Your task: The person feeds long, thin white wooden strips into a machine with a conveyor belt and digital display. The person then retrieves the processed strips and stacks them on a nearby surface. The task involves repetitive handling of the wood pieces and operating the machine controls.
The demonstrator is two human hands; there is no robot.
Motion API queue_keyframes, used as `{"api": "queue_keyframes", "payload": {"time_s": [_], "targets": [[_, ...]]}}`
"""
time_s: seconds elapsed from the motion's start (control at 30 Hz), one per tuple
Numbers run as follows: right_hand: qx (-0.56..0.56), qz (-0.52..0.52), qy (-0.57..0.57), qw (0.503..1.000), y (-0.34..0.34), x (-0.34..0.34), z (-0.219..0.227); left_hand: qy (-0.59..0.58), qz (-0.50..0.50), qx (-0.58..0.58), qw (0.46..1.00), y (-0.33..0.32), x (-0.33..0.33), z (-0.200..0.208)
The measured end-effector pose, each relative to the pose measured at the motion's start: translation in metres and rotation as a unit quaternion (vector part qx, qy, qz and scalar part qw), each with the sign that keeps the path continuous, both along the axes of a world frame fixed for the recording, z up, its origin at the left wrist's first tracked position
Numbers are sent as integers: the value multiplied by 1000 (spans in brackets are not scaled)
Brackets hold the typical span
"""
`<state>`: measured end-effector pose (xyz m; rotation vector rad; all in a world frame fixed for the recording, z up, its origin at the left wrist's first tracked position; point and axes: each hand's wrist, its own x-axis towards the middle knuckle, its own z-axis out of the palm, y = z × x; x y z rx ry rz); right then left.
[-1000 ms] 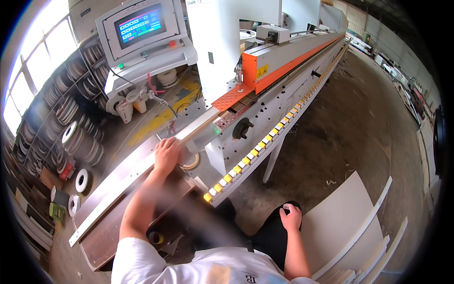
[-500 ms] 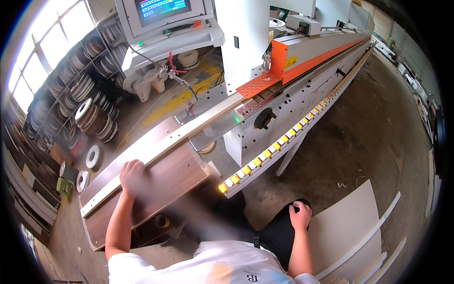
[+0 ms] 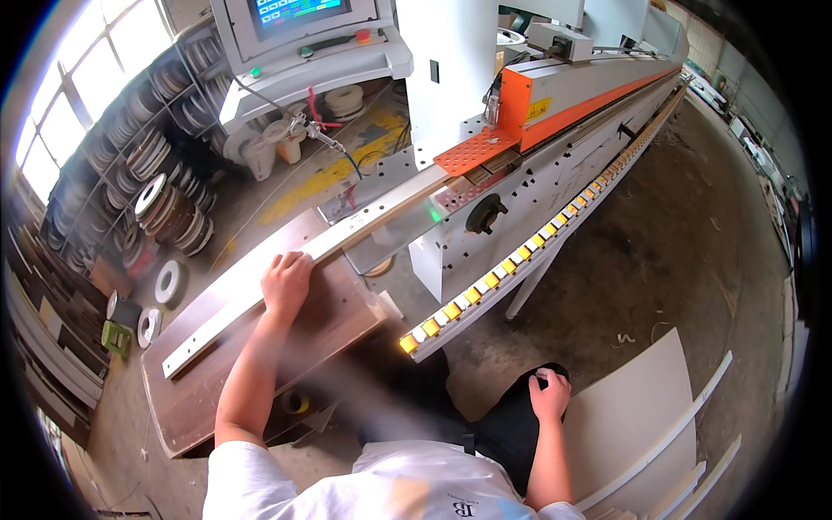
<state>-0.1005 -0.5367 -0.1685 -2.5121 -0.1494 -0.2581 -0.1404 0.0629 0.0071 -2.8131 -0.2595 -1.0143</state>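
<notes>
Head view: a long white strip (image 3: pixel 218 328) with small holes lies slantwise across a brown desk (image 3: pixel 334 299). Its near left end is on the desk; its far end reaches the orange plate (image 3: pixel 477 152) of a long white machine (image 3: pixel 537 186). The left hand (image 3: pixel 288 284) lies over the strip partway along, back of the hand up and fingers bent; the thumb side is hidden, so I cannot tell whether it grips or only presses. The right hand (image 3: pixel 550 396) rests on the person's knee, well apart from the strip, fingers loosely bent; the palm is hidden, so I cannot tell how closed it is.

A black knob (image 3: pixel 485 214) sits on the machine's front, above a slanting rail of yellow and white rollers (image 3: pixel 491 280). A control panel (image 3: pixel 347 54) with a lit screen (image 3: pixel 299 9) stands beyond the desk. At the lower right is a pale board (image 3: pixel 637 381), with narrow white strips (image 3: pixel 680 440) beside it. Rolls (image 3: pixel 173 217) of banding fill the far left.
</notes>
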Motion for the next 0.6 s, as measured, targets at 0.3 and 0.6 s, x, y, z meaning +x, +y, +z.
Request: {"api": "queue_keyframes", "payload": {"time_s": [0.3, 0.6], "targets": [[28, 1, -16, 999, -4, -1, -6, 2, -32, 7, 999, -24, 74, -11], [38, -5, -19, 999, -8, -3, -2, 8, -112, 7, 994, -27, 74, -4]]}}
